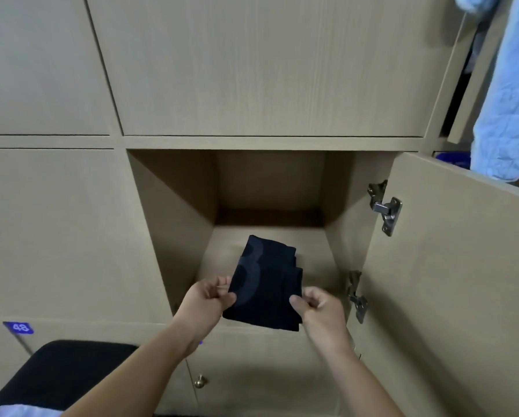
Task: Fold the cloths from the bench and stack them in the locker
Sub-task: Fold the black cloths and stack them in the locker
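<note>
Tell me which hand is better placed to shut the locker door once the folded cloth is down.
Probably the right hand: the open door hangs on its side, while the left hand pinches the folded cloth across from it.

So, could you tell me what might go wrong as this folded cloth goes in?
The left hand and right hand pinch only the near end of the folded navy cloth, so its stepped layers on the right may slip apart when laid down. The right hand is near the lower hinge, which might snag the fabric.
</note>
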The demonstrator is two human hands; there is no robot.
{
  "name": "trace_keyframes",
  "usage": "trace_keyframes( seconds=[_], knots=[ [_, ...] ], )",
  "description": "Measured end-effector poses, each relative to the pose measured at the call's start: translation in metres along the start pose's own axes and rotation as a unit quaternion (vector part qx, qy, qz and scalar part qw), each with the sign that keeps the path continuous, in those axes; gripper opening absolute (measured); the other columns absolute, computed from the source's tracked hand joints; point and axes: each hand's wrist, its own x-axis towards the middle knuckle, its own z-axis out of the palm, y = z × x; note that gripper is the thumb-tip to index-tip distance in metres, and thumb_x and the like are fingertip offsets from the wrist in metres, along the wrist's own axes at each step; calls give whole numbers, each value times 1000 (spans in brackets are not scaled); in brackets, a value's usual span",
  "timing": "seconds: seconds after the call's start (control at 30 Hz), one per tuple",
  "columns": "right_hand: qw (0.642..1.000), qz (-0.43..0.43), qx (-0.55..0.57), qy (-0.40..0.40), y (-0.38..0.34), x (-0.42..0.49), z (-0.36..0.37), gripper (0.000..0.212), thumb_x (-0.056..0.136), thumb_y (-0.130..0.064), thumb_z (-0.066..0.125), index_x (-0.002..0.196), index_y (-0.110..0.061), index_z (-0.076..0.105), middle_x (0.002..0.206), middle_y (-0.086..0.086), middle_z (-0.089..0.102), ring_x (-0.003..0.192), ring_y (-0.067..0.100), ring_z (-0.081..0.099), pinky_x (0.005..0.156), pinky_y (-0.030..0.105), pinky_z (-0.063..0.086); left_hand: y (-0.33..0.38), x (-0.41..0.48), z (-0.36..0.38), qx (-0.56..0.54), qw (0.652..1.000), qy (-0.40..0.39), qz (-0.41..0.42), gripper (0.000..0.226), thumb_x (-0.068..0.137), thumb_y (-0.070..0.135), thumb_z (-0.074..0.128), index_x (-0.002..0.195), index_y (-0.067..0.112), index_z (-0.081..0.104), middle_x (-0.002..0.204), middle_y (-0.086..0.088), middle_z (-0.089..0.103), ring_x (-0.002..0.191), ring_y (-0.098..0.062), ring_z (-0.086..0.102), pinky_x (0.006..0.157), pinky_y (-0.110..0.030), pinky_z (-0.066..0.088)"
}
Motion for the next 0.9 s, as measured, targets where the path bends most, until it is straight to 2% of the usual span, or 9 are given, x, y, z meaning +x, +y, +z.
trace_keyframes(
  seconds=[0.07,0.13,0.27,0.37,0.47,0.53,0.6,0.7,0.9],
  knots=[
    [1000,-11,3,15,-5,18,2,8,90,-11,65,91,-17,70,89,6,71,86,20,67,72,27,54,5,24,-1,3,1000,1,5,25,96,-5,50,101,11,69,75,5,75,63,2,66,65,-16,54],
    [999,-21,10,29,-13,36,4,16,91,-10,63,85,-24,67,87,1,71,83,15,67,67,21,52,9,48,-2,9,1000,-2,12,23,96,-2,52,103,12,70,82,2,75,71,-3,69,62,-15,51],
    [998,-27,5,53,-23,81,9,10,89,-12,66,89,-21,68,90,2,70,88,18,66,84,39,55,18,86,1,6,1000,0,27,18,96,4,56,102,15,70,91,1,75,86,-8,68,70,-18,48],
    [998,-23,-3,65,-28,110,13,12,88,-14,68,99,-12,70,93,3,70,90,18,66,89,40,54,20,111,6,-10,1000,5,28,16,95,5,58,101,15,69,94,2,74,92,-8,67,71,-17,46],
    [998,-12,1,67,-25,128,16,19,88,-14,69,105,-7,69,96,4,70,91,18,66,91,39,53,17,126,9,-12,1000,0,28,16,95,6,58,99,17,69,95,3,73,91,-7,66,76,-18,49],
    [998,-9,14,67,-23,134,18,18,88,-12,69,105,-6,68,93,1,68,90,16,64,90,35,52,15,133,8,-16,999,5,32,17,95,5,58,96,18,69,94,3,73,89,-7,67,73,-16,47],
    [998,-10,35,61,-21,137,20,12,88,-11,68,99,-12,63,86,-6,63,84,10,59,85,29,49,13,140,8,-18,999,12,33,16,95,5,58,97,17,69,93,3,73,88,-6,66,70,-13,46],
    [997,-10,45,58,-15,141,25,15,89,-10,68,95,-20,59,81,-13,57,77,1,53,82,26,45,8,146,9,-20,999,20,23,15,95,5,59,103,15,66,95,3,71,87,-3,64,68,-10,44],
    [997,-7,22,71,5,137,32,21,88,-10,69,78,-27,60,85,-6,64,82,11,61,80,29,49,-11,147,12,11,1000,15,10,17,94,4,60,105,17,63,93,9,67,86,3,60,69,-10,45]
  ],
)
